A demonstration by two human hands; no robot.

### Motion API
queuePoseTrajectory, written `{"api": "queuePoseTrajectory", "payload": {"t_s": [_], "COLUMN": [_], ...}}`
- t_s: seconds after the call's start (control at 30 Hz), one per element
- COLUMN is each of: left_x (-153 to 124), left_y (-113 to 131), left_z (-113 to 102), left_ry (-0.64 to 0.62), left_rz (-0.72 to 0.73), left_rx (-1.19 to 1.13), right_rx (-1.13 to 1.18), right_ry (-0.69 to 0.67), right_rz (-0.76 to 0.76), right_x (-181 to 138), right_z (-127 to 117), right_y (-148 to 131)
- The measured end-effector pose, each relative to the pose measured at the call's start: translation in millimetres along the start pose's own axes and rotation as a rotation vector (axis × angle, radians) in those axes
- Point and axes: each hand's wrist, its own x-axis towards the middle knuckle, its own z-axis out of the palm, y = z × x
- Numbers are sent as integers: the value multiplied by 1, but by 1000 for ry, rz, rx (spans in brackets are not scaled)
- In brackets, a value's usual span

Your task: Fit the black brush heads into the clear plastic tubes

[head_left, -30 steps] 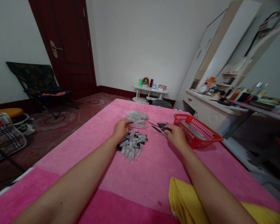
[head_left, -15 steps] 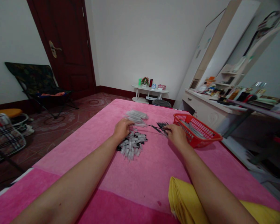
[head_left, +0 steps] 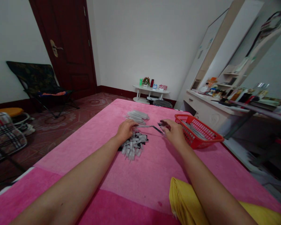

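Observation:
My left hand (head_left: 125, 129) is curled over the far edge of a heap of small grey and black caps (head_left: 133, 145) on the pink blanket (head_left: 140, 175); its fingers pinch a thin clear tube (head_left: 144, 126) that points right. Just beyond lies a bundle of clear tubes (head_left: 137, 116). My right hand (head_left: 174, 132) is closed on a thin black stick (head_left: 158, 129) by a small pile of black sticks (head_left: 163, 124), close to the red basket (head_left: 196, 132).
The red basket holds some finished pieces. A yellow cloth (head_left: 184, 200) lies near my right forearm. A dressing table (head_left: 215, 106) stands to the right of the bed, a small white table (head_left: 151, 92) behind it, a folding chair (head_left: 41, 86) and door at left.
My right hand has lifted slightly and moved left with a black stick. My left hand has drawn a clear tube from the bundle toward the right hand.

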Motion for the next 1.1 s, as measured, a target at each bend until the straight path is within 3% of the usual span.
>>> {"api": "queuePoseTrajectory", "payload": {"t_s": [0.07,0.13,0.3,0.4,0.67,1.1], "left_x": [2,4,7,7,5,5], "left_y": [-6,-13,-23,-24,-19,-17], "left_z": [3,6,4,3,5,6], "left_ry": [99,214,361,375,293,252], "left_rz": [-82,-201,-407,-411,-350,-339], "left_rx": [-106,-230,-449,-477,-451,-394], "right_rx": [80,55,-63,-55,-48,-329], "right_ry": [70,51,-200,-308,-336,-377], "right_rz": [57,64,-26,-72,-197,-33], "right_x": [-2,-4,-14,-21,-36,-35], "right_z": [6,10,23,32,47,44], "right_y": [1,3,2,-7,-34,-20]}}
